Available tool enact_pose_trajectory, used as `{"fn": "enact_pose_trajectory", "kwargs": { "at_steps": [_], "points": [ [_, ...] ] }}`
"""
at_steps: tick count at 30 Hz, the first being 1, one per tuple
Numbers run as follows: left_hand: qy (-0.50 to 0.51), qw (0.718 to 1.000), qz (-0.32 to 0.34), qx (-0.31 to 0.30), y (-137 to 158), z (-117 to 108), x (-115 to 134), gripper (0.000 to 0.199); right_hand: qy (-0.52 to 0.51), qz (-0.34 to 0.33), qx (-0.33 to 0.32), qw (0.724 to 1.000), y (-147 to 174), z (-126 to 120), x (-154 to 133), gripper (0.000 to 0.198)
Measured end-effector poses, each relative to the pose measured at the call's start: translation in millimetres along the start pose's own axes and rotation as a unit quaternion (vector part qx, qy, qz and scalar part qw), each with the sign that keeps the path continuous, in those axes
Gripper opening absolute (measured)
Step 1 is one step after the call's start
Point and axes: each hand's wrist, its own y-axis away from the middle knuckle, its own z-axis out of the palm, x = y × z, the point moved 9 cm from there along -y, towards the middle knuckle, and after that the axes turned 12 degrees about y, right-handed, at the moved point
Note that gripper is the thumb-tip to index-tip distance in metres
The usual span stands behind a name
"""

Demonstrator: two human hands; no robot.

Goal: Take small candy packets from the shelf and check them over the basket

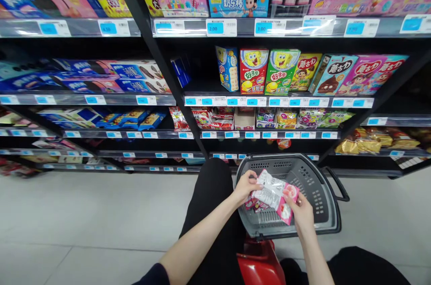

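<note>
Grey basket [332,206]: snack boxes [282,72] stood towards twelve o'clock, red plastic object [261,265] at seven. Pink-and-white packet [272,190], over the basket, hid part of its floor; left hand [246,187] pinched it at nine, right hand [304,213] at four, forearms angled inward.

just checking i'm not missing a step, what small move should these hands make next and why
Probably lower the pink-and-silver packet into the gray shopping basket: the left hand and right hand grip its opposite ends over the basket's opening, and other pink packaging already lies inside.
</note>
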Motion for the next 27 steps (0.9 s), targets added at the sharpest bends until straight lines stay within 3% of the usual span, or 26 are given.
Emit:
{"fn": "enact_pose_trajectory", "kwargs": {
  "at_steps": [3, 6, 10, 16, 20, 27],
  "points": [
    [-0.009, 1.0, -0.026, -0.002, 1.5, 1.9, -4.8, 0.052, 0.038, 0.001, -0.003, 0.999, -2.5, -3.3, 4.0, 0.043],
    [-0.047, 0.998, -0.047, 0.0, 1.1, 1.8, -9.8, 0.034, 0.082, -0.01, 0.013, 0.997, -2.2, -9.0, 0.3, 0.041],
    [-0.08, 0.997, -0.009, 0.005, -0.7, 0.4, -2.6, 0.023, 0.103, -0.033, 0.016, 0.994, -0.6, -10.2, -7.8, 0.038],
    [-0.126, 0.99, 0.024, -0.062, 2.0, 11.5, 4.5, 0.02, 0.03, -0.081, 0.074, 0.994, -3.2, -25.1, -14.4, 0.027],
    [-0.165, 0.983, 0.03, -0.078, 4.3, 16.2, 3.6, 0.02, 0.039, -0.096, 0.081, 0.991, -3.7, -30.8, -19.7, 0.027],
    [-0.105, 0.993, -0.045, 0.013, 0.7, -1.7, -12.2, 0.02, 0.121, -0.036, -0.064, 0.99, -1.2, -5.1, -16.8, 0.043]
  ]
}}
